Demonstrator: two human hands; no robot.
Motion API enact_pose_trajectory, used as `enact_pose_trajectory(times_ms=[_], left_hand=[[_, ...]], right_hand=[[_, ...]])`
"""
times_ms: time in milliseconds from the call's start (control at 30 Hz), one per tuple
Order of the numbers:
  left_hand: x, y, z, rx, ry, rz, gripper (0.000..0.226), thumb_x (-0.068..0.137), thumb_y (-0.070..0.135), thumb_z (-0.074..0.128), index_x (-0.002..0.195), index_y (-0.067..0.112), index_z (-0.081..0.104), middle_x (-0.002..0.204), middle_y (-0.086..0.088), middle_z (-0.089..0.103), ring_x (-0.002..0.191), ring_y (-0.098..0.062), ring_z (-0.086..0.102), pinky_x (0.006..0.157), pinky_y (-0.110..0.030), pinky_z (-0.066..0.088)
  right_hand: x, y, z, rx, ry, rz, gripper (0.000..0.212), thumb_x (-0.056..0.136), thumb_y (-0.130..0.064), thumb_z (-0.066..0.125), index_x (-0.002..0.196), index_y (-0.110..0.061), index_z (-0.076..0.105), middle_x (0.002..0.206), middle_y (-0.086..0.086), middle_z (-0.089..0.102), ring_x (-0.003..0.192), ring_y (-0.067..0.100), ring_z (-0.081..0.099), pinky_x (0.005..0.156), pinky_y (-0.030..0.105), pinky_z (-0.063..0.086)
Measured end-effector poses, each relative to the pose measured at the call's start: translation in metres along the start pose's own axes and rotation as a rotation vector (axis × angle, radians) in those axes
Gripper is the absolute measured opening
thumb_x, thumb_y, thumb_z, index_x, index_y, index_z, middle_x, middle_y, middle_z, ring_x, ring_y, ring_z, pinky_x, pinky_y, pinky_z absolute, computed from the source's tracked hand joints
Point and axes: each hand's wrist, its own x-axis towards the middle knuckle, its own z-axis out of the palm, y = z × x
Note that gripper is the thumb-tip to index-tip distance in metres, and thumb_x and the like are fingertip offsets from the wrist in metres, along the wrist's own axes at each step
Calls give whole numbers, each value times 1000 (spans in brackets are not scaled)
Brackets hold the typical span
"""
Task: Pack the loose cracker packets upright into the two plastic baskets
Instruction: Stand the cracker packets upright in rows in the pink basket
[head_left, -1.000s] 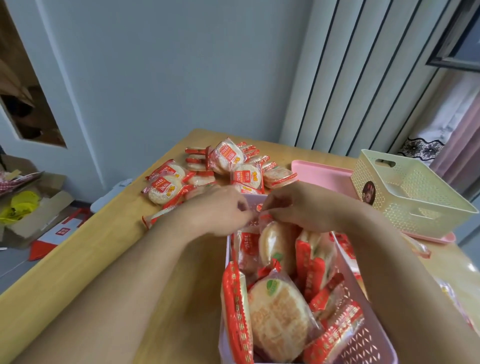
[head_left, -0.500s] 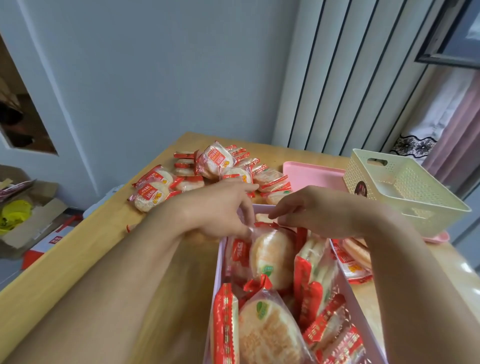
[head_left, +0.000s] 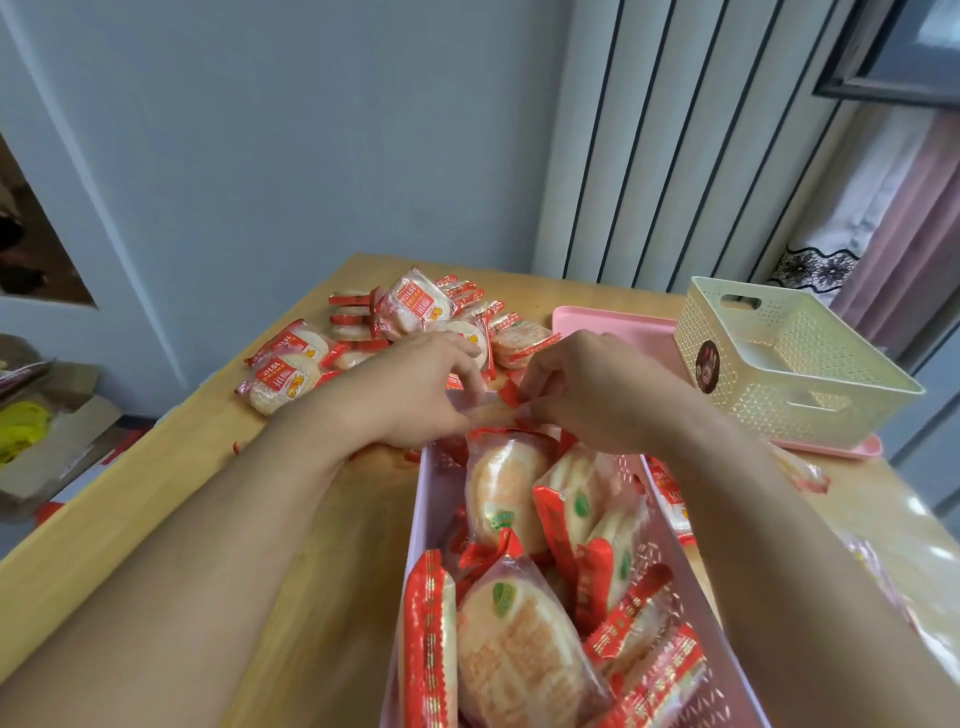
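A pink plastic basket (head_left: 427, 514) stands near me, holding several red-and-clear cracker packets (head_left: 524, 639), most of them upright. Over its far end, my left hand (head_left: 415, 395) and my right hand (head_left: 597, 395) meet and pinch one cracker packet (head_left: 498, 413) between their fingertips, its body mostly hidden by the fingers. A pile of loose cracker packets (head_left: 405, 317) lies on the wooden table beyond the hands. A cream basket (head_left: 789, 410) stands at the right with no packets visible inside.
The cream basket rests on a pink tray (head_left: 613, 325). A few packets (head_left: 675, 499) lie on the table right of the pink basket. The table's left edge (head_left: 104, 540) drops to the floor, where a cardboard box (head_left: 47, 447) stands. A grey wall is behind.
The view has tilted and the pink basket appears lower. Both hands have stayed together over the basket's far end, now pinching a packet at its rim.
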Motion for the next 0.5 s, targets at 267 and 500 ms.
enact_pose_trajectory(times_ms=[267, 500], left_hand=[[1, 6, 5, -15, 96, -5, 14, 80, 30, 78, 83, 31, 64, 125, 9, 64, 120, -12, 56, 101, -37, 46], [-6, 4, 0, 172, 39, -211, 9, 74, 33, 77, 67, 29, 72, 87, 9, 71, 89, -18, 67, 75, -37, 57]], right_hand=[[-4, -2, -4, 74, -53, -66, 29, 85, -10, 73, 98, -35, 78, 86, -17, 75, 81, 3, 69, 74, 23, 56], [-18, 6, -21, -47, -155, 56, 37, 83, -9, 63, 106, -36, 74, 93, -17, 74, 91, 8, 70, 86, 33, 58]])
